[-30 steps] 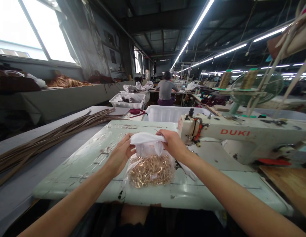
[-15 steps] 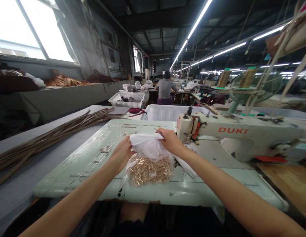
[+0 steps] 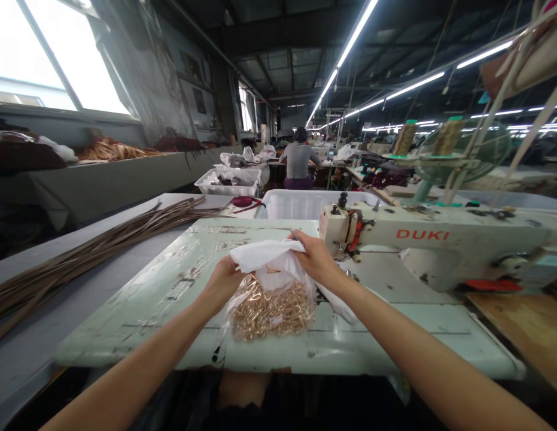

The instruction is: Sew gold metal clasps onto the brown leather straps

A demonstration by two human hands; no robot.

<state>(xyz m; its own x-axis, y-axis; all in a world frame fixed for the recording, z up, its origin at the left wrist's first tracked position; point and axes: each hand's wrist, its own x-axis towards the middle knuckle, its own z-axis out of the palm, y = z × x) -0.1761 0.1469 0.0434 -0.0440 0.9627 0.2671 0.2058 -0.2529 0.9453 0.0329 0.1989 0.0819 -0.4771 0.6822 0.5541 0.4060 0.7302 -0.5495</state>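
A clear plastic bag [image 3: 271, 302] full of small gold metal rings lies on the pale green sewing table [image 3: 148, 293]. Its bunched white top [image 3: 264, 257] is held between both hands. My left hand [image 3: 224, 281] grips the left side of the bag's neck with closed fingers. My right hand [image 3: 316, 257] pinches the right side of the white top. Both hands sit just left of the needle end of the white DUKI sewing machine [image 3: 440, 242].
A long bundle of brown strips [image 3: 90, 251] lies on the grey table to the left. A white plastic bin [image 3: 305, 205] stands behind the sewing table, and another bin [image 3: 227, 182] further back. A person in a grey top [image 3: 298, 161] sits far off, back turned. Thread cones [image 3: 446, 137] stand above the machine.
Both hands have kept hold of the bag's white top, shifting it slightly and pulling the opening wider; more of the gold rings show beneath it.
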